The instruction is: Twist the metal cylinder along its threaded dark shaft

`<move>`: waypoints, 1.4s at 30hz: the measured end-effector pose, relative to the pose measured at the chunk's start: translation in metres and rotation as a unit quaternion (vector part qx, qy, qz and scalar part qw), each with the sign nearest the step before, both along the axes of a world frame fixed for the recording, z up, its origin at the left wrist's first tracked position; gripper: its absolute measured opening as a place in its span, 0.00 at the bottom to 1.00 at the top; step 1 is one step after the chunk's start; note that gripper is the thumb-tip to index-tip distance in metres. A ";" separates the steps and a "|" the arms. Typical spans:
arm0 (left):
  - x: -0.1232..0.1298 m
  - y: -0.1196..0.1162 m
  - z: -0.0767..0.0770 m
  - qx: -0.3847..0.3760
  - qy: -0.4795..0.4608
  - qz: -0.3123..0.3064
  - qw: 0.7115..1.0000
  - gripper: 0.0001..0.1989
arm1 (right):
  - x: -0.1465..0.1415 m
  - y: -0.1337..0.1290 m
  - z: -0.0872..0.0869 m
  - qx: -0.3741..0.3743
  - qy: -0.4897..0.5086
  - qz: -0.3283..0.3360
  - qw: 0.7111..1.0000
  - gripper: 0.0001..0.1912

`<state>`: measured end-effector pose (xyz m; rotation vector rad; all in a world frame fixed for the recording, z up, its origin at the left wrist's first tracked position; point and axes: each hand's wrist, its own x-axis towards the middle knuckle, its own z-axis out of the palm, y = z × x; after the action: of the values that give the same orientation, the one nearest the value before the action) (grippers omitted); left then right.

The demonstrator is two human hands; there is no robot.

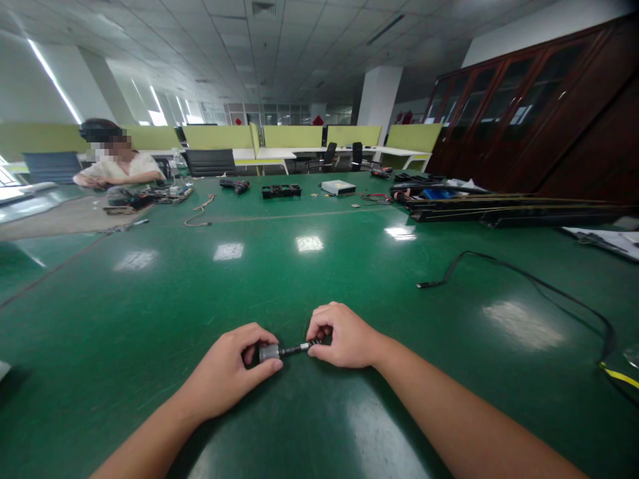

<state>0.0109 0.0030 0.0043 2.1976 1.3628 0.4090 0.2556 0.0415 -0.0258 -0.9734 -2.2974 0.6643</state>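
Note:
Low in the middle of the view, my left hand (233, 364) is closed around a short grey metal cylinder (269, 352), thumb on the near side and fingers on the far side. A thin dark shaft (294, 349) with a silver section runs out of the cylinder to the right. At its far end my right hand (344, 336) is closed, with thumb and fingers around the tip, where a dark, ridged or coiled part partly shows. The cylinder and shaft lie nearly level, close above the green tabletop (249, 279). What exactly this part belongs to I cannot tell.
A black cable (544, 286) curves across the right side. Farther back are a power drill (234, 185), a black bracket-like part (281, 191), a white-topped box (338, 187) and a pile of dark parts (449, 199). Another person (120, 166) sits at the far left.

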 end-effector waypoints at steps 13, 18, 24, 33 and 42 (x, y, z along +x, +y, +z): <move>0.002 -0.001 0.006 -0.009 -0.009 -0.007 1.000 0.10 | -0.017 -0.013 0.003 -0.047 0.042 0.027 0.998 0.14; 0.000 -0.001 0.002 -0.003 -0.011 -0.013 1.000 0.10 | -0.019 -0.015 0.003 -0.052 0.039 0.030 0.997 0.12; 0.000 -0.001 0.002 0.001 -0.004 -0.012 1.000 0.11 | -0.020 -0.015 0.003 -0.023 0.005 0.033 0.999 0.09; 0.000 0.000 0.001 0.004 -0.006 -0.012 1.000 0.11 | -0.020 -0.018 0.006 -0.003 -0.019 0.050 0.999 0.13; 0.000 -0.002 0.002 0.002 -0.009 -0.014 1.000 0.11 | -0.020 -0.018 0.007 -0.007 -0.034 0.052 0.998 0.14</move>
<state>0.0110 0.0011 0.0067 2.2087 1.3202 0.4216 0.2359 0.0231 -0.0183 -0.8991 -2.4193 0.7020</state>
